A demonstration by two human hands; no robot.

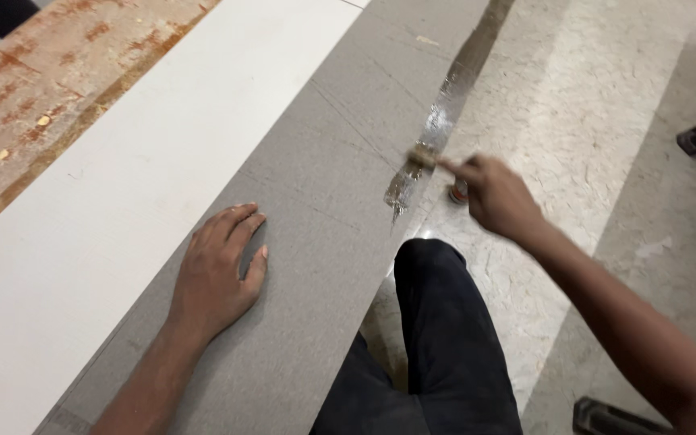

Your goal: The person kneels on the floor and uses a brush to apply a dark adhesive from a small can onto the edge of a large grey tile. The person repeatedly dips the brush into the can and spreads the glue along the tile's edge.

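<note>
a small brush [422,156] is being pinched at its handle in the closed fingers of the right hand [493,196], bristles touching the grey board [316,201] at its right edge; a wet glossy strip [445,105] is being laid along that edge; the left hand [219,270] is being pressed flat, fingers spread, on the board's matte face; the brush is judged light and stiff-handled, best gripped near the ferrule; a white panel [122,185] is lying just left of the board.

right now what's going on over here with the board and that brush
A person kneels on the floor beside a long grey board. The right hand holds a small brush at the board's edge, where a wet, shiny strip runs along it. The left hand lies flat on the board. A white panel lies alongside.
</note>
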